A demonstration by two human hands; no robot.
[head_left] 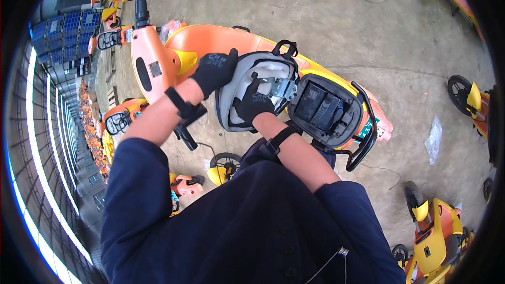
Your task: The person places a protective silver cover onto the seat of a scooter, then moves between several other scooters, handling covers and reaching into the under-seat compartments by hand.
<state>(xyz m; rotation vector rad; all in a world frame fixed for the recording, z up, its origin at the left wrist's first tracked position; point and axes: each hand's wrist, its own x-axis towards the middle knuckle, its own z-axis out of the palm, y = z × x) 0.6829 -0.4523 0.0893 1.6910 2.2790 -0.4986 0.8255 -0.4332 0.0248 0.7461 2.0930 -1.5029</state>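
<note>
An orange and yellow electric scooter (210, 34) stands across in front of me. Its seat (225, 106) is tipped open, so its grey, hollow underside faces up toward me. My left hand (214, 72), in a black glove, is closed at the seat's left rim; some of its fingers are hidden there. My right hand (253, 104), also gloved, lies inside the hollow underside with one finger stretched out. Beside those fingers is a metal hinge bracket (284, 89), which joins the seat to the scooter. Right of it, the open compartment (344, 129) holds a black battery (315, 106).
A black rear rack (363, 152) curves around the scooter's tail. The handlebar grip (141, 5) rises at the far left. More scooters (434, 231) stand around on the concrete floor. Blue crates (66, 31) are stacked at the far left. Clear plastic (434, 139) lies at right.
</note>
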